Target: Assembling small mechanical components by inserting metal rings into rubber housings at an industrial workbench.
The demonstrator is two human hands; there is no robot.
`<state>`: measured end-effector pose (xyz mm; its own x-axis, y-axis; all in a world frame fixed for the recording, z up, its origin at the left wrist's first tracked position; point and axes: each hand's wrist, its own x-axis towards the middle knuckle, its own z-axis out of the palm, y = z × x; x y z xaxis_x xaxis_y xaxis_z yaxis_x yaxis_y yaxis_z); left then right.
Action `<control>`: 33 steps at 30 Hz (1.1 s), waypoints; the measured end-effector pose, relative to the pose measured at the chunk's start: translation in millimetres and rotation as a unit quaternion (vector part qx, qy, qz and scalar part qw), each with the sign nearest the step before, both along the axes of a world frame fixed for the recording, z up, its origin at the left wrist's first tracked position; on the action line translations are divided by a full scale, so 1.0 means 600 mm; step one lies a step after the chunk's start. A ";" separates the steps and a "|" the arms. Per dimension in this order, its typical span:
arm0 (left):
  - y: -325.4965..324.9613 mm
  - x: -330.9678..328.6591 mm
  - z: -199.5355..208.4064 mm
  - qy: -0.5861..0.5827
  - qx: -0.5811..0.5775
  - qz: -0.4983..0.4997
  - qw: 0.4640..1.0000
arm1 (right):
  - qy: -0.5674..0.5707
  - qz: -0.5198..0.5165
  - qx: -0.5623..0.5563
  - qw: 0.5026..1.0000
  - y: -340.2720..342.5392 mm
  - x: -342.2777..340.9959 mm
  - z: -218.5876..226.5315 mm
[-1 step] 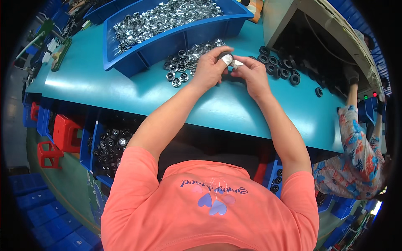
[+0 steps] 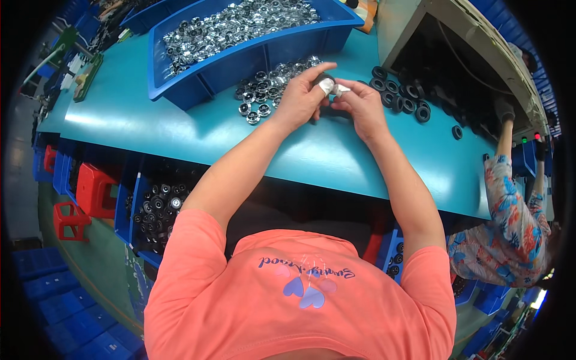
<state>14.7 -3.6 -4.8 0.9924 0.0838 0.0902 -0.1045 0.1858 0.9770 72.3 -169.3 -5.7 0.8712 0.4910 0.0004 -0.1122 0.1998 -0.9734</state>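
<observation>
My left hand (image 2: 300,101) is closed round a black rubber ring (image 2: 324,78), its index finger stretched along the far side. White wrapping covers both thumb tips, which almost meet over the ring. From the other side, my right hand (image 2: 366,109) pinches at the ring's right edge; the fingers hide most of the piece. Both hands are above the teal table (image 2: 198,135). Loose shiny clear-and-silver wheel hubs (image 2: 263,90) lie just left of my left hand. Beyond my right hand is a pile of black rubber rings (image 2: 409,96).
A big blue bin (image 2: 210,67) full of shiny hubs stands at the back. To the right is a pale-framed machine opening (image 2: 414,27), where a co-worker's gloved hand (image 2: 505,111) reaches in. Under the table sits a bin of black wheels (image 2: 157,210); red stools (image 2: 96,191) stand left.
My hands hold nearly the same pose on the ring, with only a slight shift of the fingers. The co-worker's arms at the right have moved a little.
</observation>
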 end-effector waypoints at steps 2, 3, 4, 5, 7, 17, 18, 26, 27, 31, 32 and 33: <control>0.001 -0.002 0.001 -0.019 -0.013 -0.036 0.999 | 0.039 0.019 0.024 0.999 -0.003 0.012 -0.002; 0.001 -0.002 -0.001 -0.025 -0.003 -0.045 0.999 | 0.041 0.018 0.019 0.999 -0.006 0.013 -0.002; 0.000 -0.004 -0.003 -0.031 0.006 -0.055 0.998 | 0.044 0.017 0.012 0.999 -0.007 0.008 0.007; -0.001 -0.005 -0.004 -0.025 0.014 -0.055 0.998 | 0.048 0.017 0.004 0.999 -0.009 0.004 0.011; -0.002 -0.003 -0.002 -0.017 0.030 -0.054 0.998 | 0.035 0.021 -0.013 0.999 -0.010 0.012 0.002; -0.026 -0.010 -0.010 -0.094 0.287 0.065 0.951 | -0.020 -0.020 -0.075 0.997 -0.007 0.004 0.004; -0.027 -0.006 -0.018 -0.133 0.310 0.079 0.938 | -0.024 -0.021 -0.078 0.996 -0.007 0.006 0.001; -0.017 -0.013 0.002 -0.001 0.129 0.002 0.992 | 0.067 0.023 0.001 0.998 -0.011 0.009 0.007; -0.016 -0.012 -0.002 -0.001 0.115 -0.001 0.993 | 0.071 0.028 0.000 0.997 -0.010 0.009 0.009; -0.017 -0.012 -0.006 -0.004 0.110 -0.002 0.994 | 0.034 0.004 -0.032 0.999 -0.008 0.008 0.003; -0.018 -0.012 -0.005 -0.002 0.128 0.000 0.992 | 0.030 0.003 -0.034 0.999 -0.009 0.011 -0.002; -0.019 -0.012 -0.004 -0.001 0.146 0.003 0.989 | 0.025 0.001 -0.037 0.999 -0.009 0.015 -0.008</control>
